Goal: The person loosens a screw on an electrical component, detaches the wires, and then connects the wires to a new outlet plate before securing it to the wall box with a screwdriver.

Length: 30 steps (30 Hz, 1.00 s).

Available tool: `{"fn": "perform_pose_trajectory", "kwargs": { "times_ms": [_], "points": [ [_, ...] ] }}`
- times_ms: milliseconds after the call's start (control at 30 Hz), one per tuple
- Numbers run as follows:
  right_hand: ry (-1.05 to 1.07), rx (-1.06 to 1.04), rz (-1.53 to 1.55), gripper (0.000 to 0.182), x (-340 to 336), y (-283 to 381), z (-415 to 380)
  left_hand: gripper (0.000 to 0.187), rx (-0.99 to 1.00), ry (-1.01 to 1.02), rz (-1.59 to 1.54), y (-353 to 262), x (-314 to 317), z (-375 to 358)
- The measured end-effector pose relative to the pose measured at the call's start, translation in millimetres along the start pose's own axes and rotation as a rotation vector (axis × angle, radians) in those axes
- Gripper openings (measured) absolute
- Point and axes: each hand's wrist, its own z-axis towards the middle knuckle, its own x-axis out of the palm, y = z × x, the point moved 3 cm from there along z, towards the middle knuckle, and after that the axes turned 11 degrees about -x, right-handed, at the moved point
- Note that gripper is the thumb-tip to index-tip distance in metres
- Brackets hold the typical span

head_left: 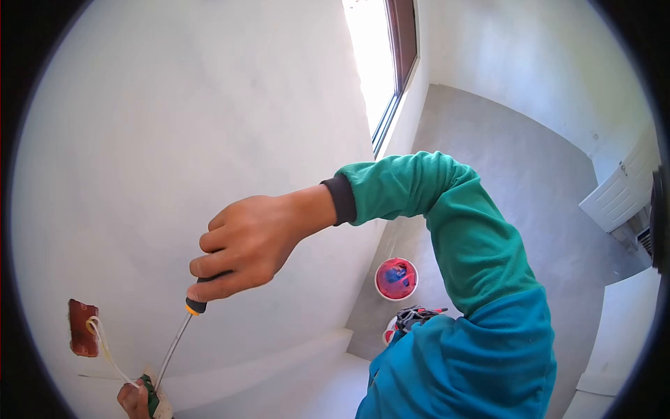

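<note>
My right hand is closed around the black and orange handle of a screwdriver, whose metal shaft slants down to the lower left. Near its tip, my left hand grips a small electrical fitting with green and white parts, partly cut off by the lower edge and hidden by the fingers. White wires run from this fitting up to a reddish-brown recessed wall box. The exact contact between the screwdriver tip and the fitting is too small to make out.
The white wall fills the left side, with a window at the top. On the grey floor stand a bucket with red and blue contents and, below it, a partly hidden container with tools. White panels are at the right.
</note>
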Motion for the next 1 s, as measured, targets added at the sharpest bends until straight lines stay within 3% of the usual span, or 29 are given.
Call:
{"fn": "perform_pose_trajectory", "kwargs": {
  "times_ms": [33,100,167,233,267,333,467,500,567,600,633,700,767,833,933,1000],
  "points": [
    [-0.069,-0.120,-0.216,0.018,-1.7,1.8,1.0,0.019,0.009,-0.007,0.006,5.4,-2.1,-3.2],
    [-0.041,-0.087,-0.152,0.019,-0.4,-0.8,0.3,0.035,-0.054,0.138,-0.244,21.2,-3.6,-8.8],
    [-0.010,-0.056,-0.081,0.021,2.0,-1.2,3.6,0.033,-0.102,0.137,-0.282,27.9,-2.6,-15.3],
    [0.133,0.339,0.722,0.023,11.1,-10.2,6.5,0.031,-0.145,0.132,-0.323,30.6,-0.8,-16.5],
    [0.131,0.336,0.712,0.023,7.1,-17.2,8.0,0.029,-0.149,0.165,-0.302,28.1,1.9,-16.5],
    [0.390,0.841,1.330,0.025,4.5,-32.9,8.2,0.029,-0.057,0.151,-0.174,13.1,0.2,-5.3],
    [0.251,0.925,1.314,0.028,6.1,-27.0,1.5,0.018,0.001,0.010,0.013,-5.7,-2.1,5.9],
    [0.245,0.919,1.297,0.028,5.4,-25.8,0.5,0.017,0.000,-0.007,-0.002,-7.7,-2.3,7.1],
    [0.081,0.679,1.071,0.026,0.7,-21.6,2.5,0.015,0.008,-0.013,-0.021,-0.3,-3.2,0.6],
    [0.023,0.543,0.939,0.025,-2.1,-20.0,3.6,0.026,-0.056,0.064,-0.005,11.3,-2.2,-6.1],
    [0.015,0.544,0.940,0.025,-1.2,-17.5,1.0,0.038,-0.124,0.142,0.015,24.0,-0.5,-12.4],
    [0.076,0.392,0.603,0.026,-12.2,-9.4,0.8,0.033,-0.099,0.083,-0.029,22.8,0.2,-11.2],
    [0.108,0.422,0.702,0.026,-10.4,-5.8,2.8,0.030,-0.084,0.018,-0.074,23.1,-1.2,-12.4],
    [0.144,0.446,0.814,0.027,-8.8,-4.0,6.2,0.033,-0.228,0.035,-0.143,25.8,-2.6,-14.4],
    [0.199,0.580,1.065,0.025,-9.2,-6.5,8.9,0.037,-0.187,0.014,-0.117,18.1,-3.8,-11.7],
    [0.120,0.343,0.682,0.025,-13.2,-3.2,7.6,0.040,-0.101,0.011,-0.105,11.3,-4.1,-8.5]
  ]
}}
